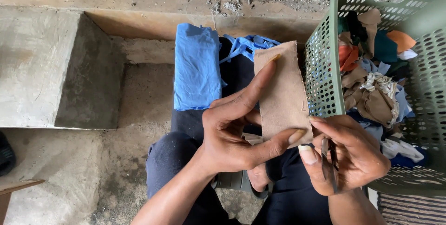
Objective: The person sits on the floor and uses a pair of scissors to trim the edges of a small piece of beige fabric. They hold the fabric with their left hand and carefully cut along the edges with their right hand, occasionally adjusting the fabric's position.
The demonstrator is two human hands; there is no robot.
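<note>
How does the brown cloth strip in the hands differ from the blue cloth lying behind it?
The brown cloth strip is narrow, flat and held up by the left hand; the blue cloth is broader, folded, creased and lies untouched. Brown has a cut, straight edge; blue shows rumpled folds. Both are fabric.

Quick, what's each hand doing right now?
Left hand: grip closed on the brown cloth strip, thumb and fingers pinching it.
Right hand: grip closed around dark scissors.
</note>
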